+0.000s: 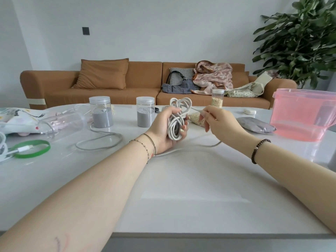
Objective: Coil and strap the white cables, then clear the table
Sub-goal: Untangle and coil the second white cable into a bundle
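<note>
My left hand (164, 128) grips a bundle of white cable (175, 122) wound into several loops, held upright above the white table (181, 188). My right hand (216, 120) pinches the loose strand of that same cable just right of the bundle. The strand's tail (209, 144) trails down onto the table below my right wrist. A second white cable (101, 140) lies loose on the table to the left. A third cable end with a white plug (23, 148) rests across a green strap ring (31, 149) at the far left.
Two clear jars of grey grains (101, 113) (145, 113) stand behind the hands, and a tipped clear jar (61, 124) lies left. A pink plastic tub (303, 113), a grey pouch (254, 125) and a slim jar of pale grains (217, 98) are right. Patterned cloth (16, 119) lies far left.
</note>
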The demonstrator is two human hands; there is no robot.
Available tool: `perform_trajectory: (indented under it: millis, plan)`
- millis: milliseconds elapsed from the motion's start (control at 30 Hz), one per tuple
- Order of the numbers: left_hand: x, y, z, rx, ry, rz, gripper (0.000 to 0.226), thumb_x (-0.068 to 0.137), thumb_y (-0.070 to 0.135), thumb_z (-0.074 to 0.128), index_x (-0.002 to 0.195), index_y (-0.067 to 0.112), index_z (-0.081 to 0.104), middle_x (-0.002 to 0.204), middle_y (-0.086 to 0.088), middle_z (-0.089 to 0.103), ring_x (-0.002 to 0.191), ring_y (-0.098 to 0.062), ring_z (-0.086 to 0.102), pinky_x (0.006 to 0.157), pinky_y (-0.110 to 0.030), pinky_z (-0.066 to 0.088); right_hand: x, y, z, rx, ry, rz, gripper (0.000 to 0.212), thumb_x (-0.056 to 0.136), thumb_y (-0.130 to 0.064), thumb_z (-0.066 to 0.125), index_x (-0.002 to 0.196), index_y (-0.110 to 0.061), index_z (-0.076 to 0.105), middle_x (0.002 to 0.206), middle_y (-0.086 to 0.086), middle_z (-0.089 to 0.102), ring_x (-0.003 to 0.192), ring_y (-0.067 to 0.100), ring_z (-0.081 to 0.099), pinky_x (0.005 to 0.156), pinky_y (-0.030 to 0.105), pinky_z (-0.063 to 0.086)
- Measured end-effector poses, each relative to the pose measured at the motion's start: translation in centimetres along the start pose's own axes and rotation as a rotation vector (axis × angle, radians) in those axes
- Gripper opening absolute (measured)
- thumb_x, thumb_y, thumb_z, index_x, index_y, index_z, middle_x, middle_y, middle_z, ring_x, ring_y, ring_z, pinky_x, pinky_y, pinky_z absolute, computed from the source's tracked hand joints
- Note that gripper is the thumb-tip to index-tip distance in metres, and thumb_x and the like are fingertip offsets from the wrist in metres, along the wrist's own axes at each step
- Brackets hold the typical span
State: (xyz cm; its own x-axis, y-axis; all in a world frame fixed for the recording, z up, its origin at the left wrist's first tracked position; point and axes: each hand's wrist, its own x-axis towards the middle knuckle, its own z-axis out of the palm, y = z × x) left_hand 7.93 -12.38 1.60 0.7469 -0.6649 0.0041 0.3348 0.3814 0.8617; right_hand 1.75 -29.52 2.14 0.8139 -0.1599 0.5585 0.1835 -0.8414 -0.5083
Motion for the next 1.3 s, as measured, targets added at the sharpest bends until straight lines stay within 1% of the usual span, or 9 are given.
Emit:
perform_trajectory:
  millis: [167, 400, 600, 767, 833, 967, 1100, 1200, 1300]
  plan:
    - [0.6, 0.2, 0.0, -0.022, 0.159, 0.233, 0.028, 0.096, 0.020, 0.045, 0.076, 0.005, 0.058, 0.069, -0.006, 0.053, 0.048, -0.012, 0.048, 0.045, -0.019, 0.039, -0.5, -1.3, 0.5, 0.026, -0.052, -0.041, 0.027, 0.105, -0.018, 0.041, 0.087, -0.011, 0.060, 0.056, 0.001, 0.056, 0.048, 0.003, 0.046, 0.054, 0.012, 0.037]
    - [0.2, -0.3, 0.2, 0.081, 0.021, 0.094, 0.026, 0.093, 0.020, 0.048, 0.096, 0.003, 0.068, 0.080, -0.011, 0.062, 0.059, -0.018, 0.054, 0.050, -0.023, 0.044, -1.0, -1.1, 0.0, 0.043, -0.084, -0.007, 0.027, 0.104, -0.024, 0.045, 0.083, -0.013, 0.057, 0.054, 0.000, 0.056, 0.046, 0.004, 0.047, 0.052, 0.012, 0.035]
    - [0.5, -0.7, 0.0, 0.264, -0.026, 0.070, 0.009, 0.091, 0.013, 0.055, 0.087, 0.010, 0.061, 0.066, -0.004, 0.053, 0.063, -0.017, 0.058, 0.058, -0.029, 0.041, -1.0, -1.1, -0.1, 0.027, -0.068, -0.016, 0.030, 0.104, -0.024, 0.047, 0.082, -0.009, 0.060, 0.056, 0.002, 0.056, 0.046, 0.004, 0.047, 0.053, 0.012, 0.036]
    - [0.4, -0.6, 0.1, 0.394, -0.092, 0.070, 0.010, 0.085, 0.022, 0.062, 0.084, 0.012, 0.061, 0.072, -0.004, 0.055, 0.065, -0.013, 0.051, 0.060, -0.027, 0.040, -1.3, -1.8, -0.1, -0.024, -0.143, -0.030, 0.031, 0.103, -0.025, 0.048, 0.078, -0.018, 0.064, 0.056, 0.000, 0.061, 0.046, 0.003, 0.049, 0.052, 0.015, 0.037]
    - [0.4, -0.7, 0.2, 0.437, -0.082, 0.071, 0.015, 0.085, 0.025, 0.061, 0.083, 0.010, 0.060, 0.075, -0.006, 0.054, 0.065, -0.014, 0.047, 0.060, -0.028, 0.039, -1.3, -1.9, 0.3, 0.019, -0.180, 0.008, 0.030, 0.103, -0.025, 0.049, 0.079, -0.013, 0.063, 0.057, 0.000, 0.061, 0.043, 0.004, 0.047, 0.050, 0.017, 0.038]
    - [0.6, -1.0, 0.2, 0.430, 0.079, 0.102, 0.025, 0.082, 0.033, 0.067, 0.085, 0.009, 0.064, 0.071, -0.009, 0.052, 0.059, -0.017, 0.047, 0.060, -0.030, 0.036, -1.2, -1.7, 0.9, 0.257, -0.303, 0.195, 0.031, 0.103, -0.028, 0.051, 0.081, -0.008, 0.059, 0.058, 0.004, 0.059, 0.039, 0.012, 0.044, 0.042, 0.023, 0.038]
    - [0.9, -0.9, -0.4, 0.457, 0.321, 0.263, 0.020, 0.085, 0.033, 0.069, 0.091, 0.014, 0.074, 0.079, -0.006, 0.062, 0.074, -0.020, 0.057, 0.070, -0.030, 0.042, -1.3, -2.1, 0.9, 0.545, -0.369, 0.344, 0.026, 0.104, -0.022, 0.049, 0.085, -0.006, 0.056, 0.060, 0.009, 0.053, 0.038, 0.013, 0.035, 0.041, 0.021, 0.032]
    - [0.9, -0.5, -0.7, 0.434, 0.464, 0.398, 0.009, 0.085, 0.027, 0.071, 0.083, 0.020, 0.067, 0.074, 0.001, 0.061, 0.074, -0.017, 0.057, 0.070, -0.029, 0.045, -1.3, -2.8, 0.8, 0.665, -0.390, 0.308, 0.025, 0.106, -0.021, 0.044, 0.092, -0.005, 0.057, 0.061, 0.009, 0.052, 0.041, 0.012, 0.030, 0.042, 0.020, 0.030]
    - [1.1, -0.3, -0.4, 0.364, 0.533, 0.545, 0.020, 0.090, 0.016, 0.068, 0.075, 0.026, 0.059, 0.072, 0.005, 0.059, 0.064, -0.007, 0.053, 0.059, -0.015, 0.045, -1.4, -3.5, 0.6, 0.683, -0.396, 0.234, 0.027, 0.106, -0.023, 0.045, 0.097, -0.004, 0.062, 0.061, 0.010, 0.052, 0.042, 0.013, 0.031, 0.044, 0.019, 0.030]
